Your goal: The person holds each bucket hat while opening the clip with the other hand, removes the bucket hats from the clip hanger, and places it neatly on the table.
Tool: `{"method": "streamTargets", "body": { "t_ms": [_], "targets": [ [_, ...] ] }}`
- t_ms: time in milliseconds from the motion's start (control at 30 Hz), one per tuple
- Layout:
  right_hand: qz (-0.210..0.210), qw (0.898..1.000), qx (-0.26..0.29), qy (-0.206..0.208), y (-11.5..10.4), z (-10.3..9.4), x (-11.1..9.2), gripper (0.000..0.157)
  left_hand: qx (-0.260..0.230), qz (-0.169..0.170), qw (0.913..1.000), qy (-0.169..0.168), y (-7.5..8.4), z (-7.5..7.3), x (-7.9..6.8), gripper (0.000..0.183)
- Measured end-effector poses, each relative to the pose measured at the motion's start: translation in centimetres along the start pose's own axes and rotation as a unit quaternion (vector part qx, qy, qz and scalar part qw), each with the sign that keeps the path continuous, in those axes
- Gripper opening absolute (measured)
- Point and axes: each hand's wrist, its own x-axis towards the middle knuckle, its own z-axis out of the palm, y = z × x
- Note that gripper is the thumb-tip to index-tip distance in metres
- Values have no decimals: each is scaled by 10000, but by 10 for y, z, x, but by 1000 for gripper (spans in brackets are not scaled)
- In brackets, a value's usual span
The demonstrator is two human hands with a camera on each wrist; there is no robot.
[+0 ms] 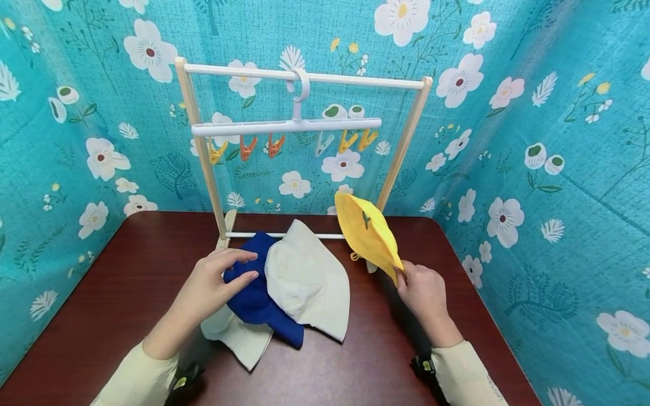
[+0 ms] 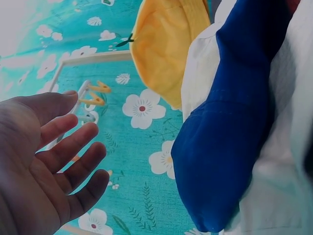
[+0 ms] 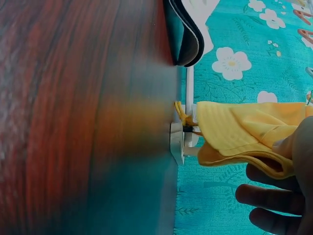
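- Right hand (image 1: 424,293): thumb and fingers pinch the near edge of the yellow hat's (image 1: 368,231) brim. The right wrist view shows the thumb on top of the folded brim and the fingers curled below it. Pinching at the rim lets the crown stand up and away from the hand.
- The yellow hat is lifted off the table (image 1: 127,270), tilted, crown pointing far and up. It sits right of centre, in front of the rack's right post. A small yellow cord dangles from its lower edge, near the rack foot.
- Left hand (image 1: 215,282): fingers loosely extended, gripping nothing. In the head view the fingertips lie on or just over the blue hat (image 1: 254,299); contact cannot be confirmed. In the left wrist view the palm is spread and bare.
- The blue hat lies flat at mid-table, partly under a white hat (image 1: 310,282) to its right. A second pale hat (image 1: 238,338) pokes out beneath it on the near side. The overlap reads as a loose pile.
- Far side: the wooden rack (image 1: 195,141) stands at the table's far edge. A white clip hanger (image 1: 286,125) hooks over its top bar, and its orange, yellow and white pegs hang empty.
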Motion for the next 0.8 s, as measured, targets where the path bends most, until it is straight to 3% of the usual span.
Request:
{"method": "streamTargets", "body": {
  "t_ms": [800],
  "targets": [
    [-888, 9950, -448, 110, -10, 3, 7, 16, 40, 90, 9998, 154, -2, -14, 0, 36]
  ]
}}
